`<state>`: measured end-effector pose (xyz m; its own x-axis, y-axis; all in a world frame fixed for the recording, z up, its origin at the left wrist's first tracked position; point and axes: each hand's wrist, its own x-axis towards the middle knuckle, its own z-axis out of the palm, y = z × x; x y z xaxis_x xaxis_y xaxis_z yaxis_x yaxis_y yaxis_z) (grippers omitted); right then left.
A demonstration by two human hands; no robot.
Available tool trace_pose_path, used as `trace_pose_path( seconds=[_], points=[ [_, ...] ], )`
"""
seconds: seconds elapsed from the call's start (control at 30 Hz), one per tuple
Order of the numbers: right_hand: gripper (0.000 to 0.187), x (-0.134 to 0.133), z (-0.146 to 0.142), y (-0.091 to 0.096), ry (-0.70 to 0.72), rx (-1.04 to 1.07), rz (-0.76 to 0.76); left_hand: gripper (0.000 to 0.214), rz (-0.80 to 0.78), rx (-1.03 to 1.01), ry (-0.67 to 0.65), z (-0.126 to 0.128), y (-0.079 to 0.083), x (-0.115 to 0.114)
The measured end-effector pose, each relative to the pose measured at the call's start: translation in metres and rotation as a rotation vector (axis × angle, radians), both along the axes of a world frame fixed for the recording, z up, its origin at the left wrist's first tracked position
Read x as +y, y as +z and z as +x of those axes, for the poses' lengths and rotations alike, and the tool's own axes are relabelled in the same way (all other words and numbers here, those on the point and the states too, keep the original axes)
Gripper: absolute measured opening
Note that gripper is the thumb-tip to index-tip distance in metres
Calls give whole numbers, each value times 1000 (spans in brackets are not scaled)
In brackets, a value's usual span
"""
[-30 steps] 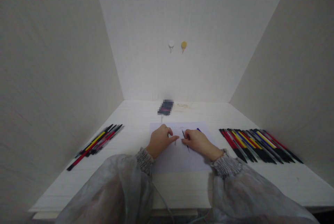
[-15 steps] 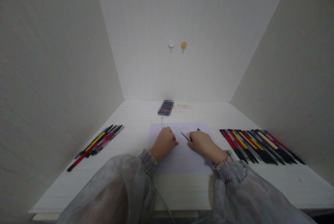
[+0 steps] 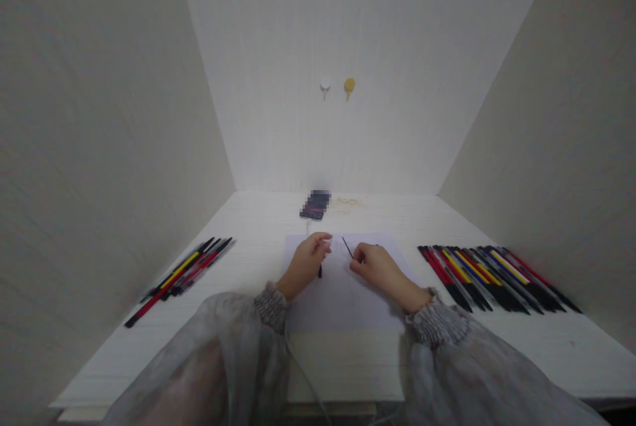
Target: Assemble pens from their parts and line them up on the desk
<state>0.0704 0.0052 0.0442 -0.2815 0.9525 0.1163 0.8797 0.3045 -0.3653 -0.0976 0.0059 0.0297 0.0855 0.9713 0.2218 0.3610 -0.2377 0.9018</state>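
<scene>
My right hand [image 3: 375, 265] is closed in a pinch over the right half of a white sheet of paper [image 3: 348, 310]. It holds a thin dark pen refill [image 3: 346, 246], whose pale tip points up and to the left. Over the paper's left half, my left hand [image 3: 305, 263] has its fingers curled round a pen barrel, mostly hidden. The barrel's dark end [image 3: 320, 271] sticks out below the fingers. Faint marks show near the top of the sheet. A small dark blue piece [image 3: 377, 245] peeks out behind my right hand.
Several pens [image 3: 489, 277] lie in a row at the right, and a looser bunch of pens [image 3: 181, 280] lies at the left. A blurred dark phone [image 3: 316, 205] with a cable sits at the back. Walls enclose three sides; two hooks [image 3: 350, 85] hang on the back wall.
My left hand has moved slightly up and left and turned, so a dark end shows below it. My right hand has shifted a little left, and the refill now points more steeply upward.
</scene>
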Motion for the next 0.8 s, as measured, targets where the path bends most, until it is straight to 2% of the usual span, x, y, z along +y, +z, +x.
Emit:
trace_pose_path(
  seconds=[0.13,0.27,0.4,0.8],
  points=[
    [5,-1,-4,-11,125,500,-254,25,-125,-411,16,-5,-3,6],
    [9,-4,-8,-16,234,770,-460,24,-212,-697,8,-6,-2,6],
    [8,-8,-10,-15,252,816,-513,22,-254,-805,-9,-5,2,5],
    [6,-9,-10,-13,269,820,-500,24,-261,-808,-39,-4,1,4]
  ],
)
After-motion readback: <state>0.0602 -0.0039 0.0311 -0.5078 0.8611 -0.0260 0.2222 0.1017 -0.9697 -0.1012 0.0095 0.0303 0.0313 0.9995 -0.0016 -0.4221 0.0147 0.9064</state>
